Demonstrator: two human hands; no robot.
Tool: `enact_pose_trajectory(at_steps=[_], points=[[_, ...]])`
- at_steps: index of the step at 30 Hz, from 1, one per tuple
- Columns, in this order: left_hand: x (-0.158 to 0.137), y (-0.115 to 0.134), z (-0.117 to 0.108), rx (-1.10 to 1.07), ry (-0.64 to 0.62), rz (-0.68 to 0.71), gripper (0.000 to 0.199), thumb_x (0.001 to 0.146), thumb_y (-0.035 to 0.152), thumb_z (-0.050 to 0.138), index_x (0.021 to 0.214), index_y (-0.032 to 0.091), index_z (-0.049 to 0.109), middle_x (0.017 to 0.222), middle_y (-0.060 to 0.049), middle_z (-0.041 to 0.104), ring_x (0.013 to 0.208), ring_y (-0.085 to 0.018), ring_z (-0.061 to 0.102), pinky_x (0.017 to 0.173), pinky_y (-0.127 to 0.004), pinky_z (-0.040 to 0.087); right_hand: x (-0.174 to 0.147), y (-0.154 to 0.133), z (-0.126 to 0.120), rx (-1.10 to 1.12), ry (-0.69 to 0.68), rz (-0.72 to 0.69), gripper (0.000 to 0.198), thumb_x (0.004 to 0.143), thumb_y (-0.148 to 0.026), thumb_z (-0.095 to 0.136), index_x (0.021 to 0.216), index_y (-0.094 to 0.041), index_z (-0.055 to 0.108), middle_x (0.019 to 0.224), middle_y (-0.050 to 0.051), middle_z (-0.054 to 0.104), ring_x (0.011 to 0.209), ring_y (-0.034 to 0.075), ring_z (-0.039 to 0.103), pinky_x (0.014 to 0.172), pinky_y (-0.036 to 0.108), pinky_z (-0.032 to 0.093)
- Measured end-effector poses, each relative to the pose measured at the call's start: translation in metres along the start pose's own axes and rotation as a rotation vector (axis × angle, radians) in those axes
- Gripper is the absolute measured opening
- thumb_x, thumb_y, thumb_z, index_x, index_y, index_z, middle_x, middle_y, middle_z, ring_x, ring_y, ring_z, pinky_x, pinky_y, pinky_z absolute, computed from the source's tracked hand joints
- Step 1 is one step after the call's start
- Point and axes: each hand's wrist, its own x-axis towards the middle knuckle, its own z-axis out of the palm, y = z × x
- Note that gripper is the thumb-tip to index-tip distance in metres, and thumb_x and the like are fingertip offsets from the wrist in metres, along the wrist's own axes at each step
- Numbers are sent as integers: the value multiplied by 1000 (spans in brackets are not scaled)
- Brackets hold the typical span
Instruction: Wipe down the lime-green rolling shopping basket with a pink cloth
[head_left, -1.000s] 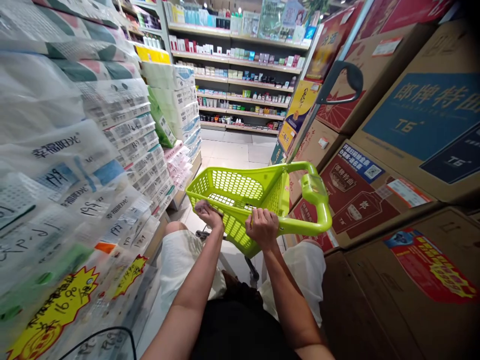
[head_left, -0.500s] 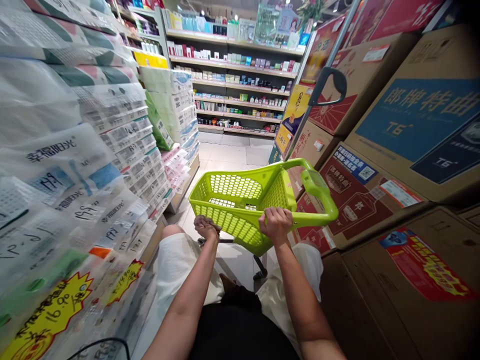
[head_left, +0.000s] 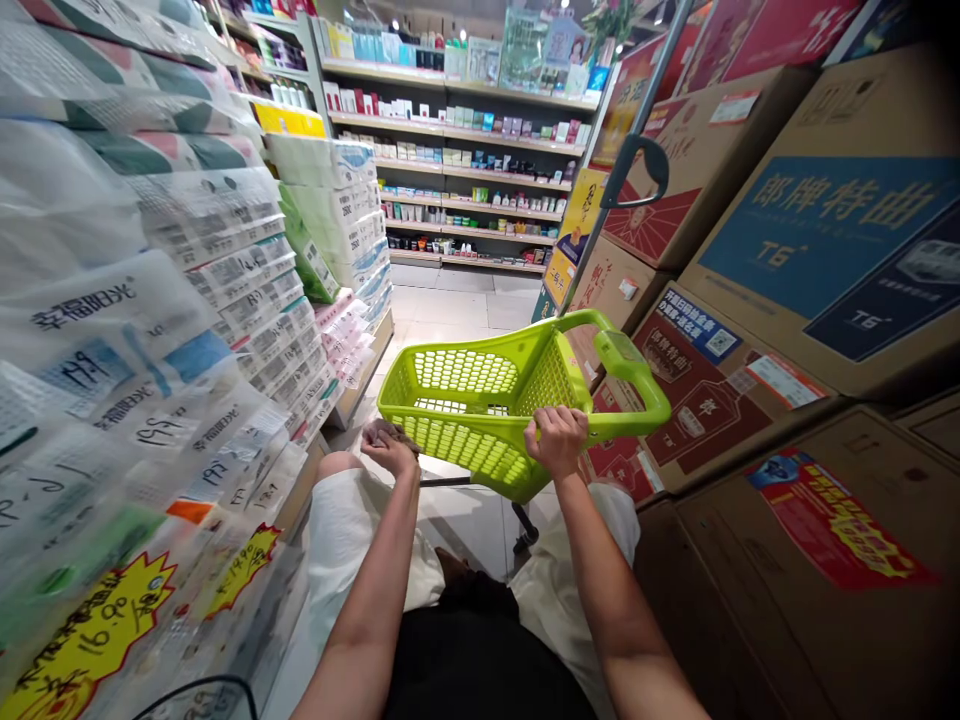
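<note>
A lime-green plastic shopping cart (head_left: pixel 472 443) with perforated basket walls stands crosswise in front of my knees; its looped handle is on the right. My right hand (head_left: pixel 559 438) is wrapped round the near rim of the basket, close to the handle end. Beside the left end of the basket, my left hand (head_left: pixel 394 455) is closed round a crumpled grey-brown cloth (head_left: pixel 388 432). Whether the cloth touches the basket wall I cannot tell. The basket's inside shows nothing lying in it.
Packs of paper rolls (head_left: pixel 247 290) are piled along the left. Large cardboard cartons (head_left: pixel 810 230) are stacked on the right, beside a metal pole with a dark grip (head_left: pixel 637 175). Shelves of small boxes and bottles (head_left: pixel 457 130) stand at the back, beyond a tiled floor (head_left: pixel 435 300).
My left hand has moved left with the cloth, a little away from the basket wall. My right hand keeps its hold on the rim. The view has shifted slightly.
</note>
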Motion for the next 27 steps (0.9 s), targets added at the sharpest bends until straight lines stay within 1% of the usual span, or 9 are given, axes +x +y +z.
enact_pose_trajectory(at_steps=[4, 7, 10, 16, 20, 22, 23, 25, 27], points=[[4, 20, 7, 53, -33, 53, 39, 104, 34, 50, 138, 14, 52, 140, -23, 60, 136, -29, 59, 116, -43, 44, -1, 0, 2, -7, 10, -2, 12, 87, -26, 58, 77, -21, 61, 77, 4, 67, 83, 22, 52, 90, 40, 28], [-32, 24, 11, 101, -94, 81, 49, 103, 37, 52, 145, 12, 49, 145, -26, 57, 143, -32, 53, 120, -45, 41, -1, -1, 3, -14, 26, 5, 12, 87, -26, 57, 77, -21, 61, 75, 5, 66, 84, 23, 51, 89, 40, 28], [-62, 18, 9, 97, -251, 182, 51, 102, 40, 55, 146, 15, 49, 147, -24, 55, 145, -31, 50, 122, -45, 38, 0, -1, 3, -18, 20, 11, 12, 87, -27, 57, 77, -22, 62, 76, 5, 67, 83, 23, 51, 90, 40, 28], [-56, 25, 13, 140, -102, 76, 46, 103, 37, 51, 142, 12, 51, 138, -26, 56, 140, -34, 53, 120, -49, 39, 0, -1, 2, -5, 6, 3, 11, 87, -27, 58, 79, -21, 63, 78, 5, 67, 84, 23, 51, 91, 40, 28], [-75, 28, 5, 120, -346, 247, 42, 100, 34, 57, 136, 14, 55, 134, -23, 57, 135, -33, 54, 118, -49, 40, 0, -1, 3, -3, 3, 21, 11, 87, -27, 58, 81, -21, 64, 80, 5, 69, 85, 23, 52, 91, 40, 28], [-67, 34, 0, 125, -344, 340, 38, 99, 33, 57, 133, 15, 58, 132, -21, 56, 132, -32, 53, 119, -49, 39, 0, -1, 3, 0, -23, 32, 11, 88, -27, 57, 81, -22, 64, 81, 6, 69, 86, 24, 52, 92, 40, 28], [-57, 38, -1, 145, -282, 357, 38, 99, 31, 56, 133, 14, 59, 131, -21, 55, 131, -32, 53, 119, -50, 38, 0, -1, 2, 2, -38, 33, 11, 88, -27, 57, 81, -22, 64, 81, 6, 69, 87, 24, 52, 92, 41, 27], [-31, 49, -1, 212, -165, 336, 37, 99, 28, 54, 131, 12, 62, 129, -21, 53, 128, -33, 53, 119, -51, 38, 0, -1, 1, 10, -58, 33, 12, 88, -28, 57, 82, -22, 64, 82, 6, 69, 87, 24, 51, 93, 41, 27], [-16, 59, 1, 269, -173, 327, 31, 96, 22, 54, 122, 12, 68, 122, -18, 53, 122, -32, 55, 117, -50, 40, 0, -2, 1, 16, -64, 43, 12, 88, -29, 57, 81, -22, 64, 82, 6, 69, 87, 24, 51, 92, 41, 27]])
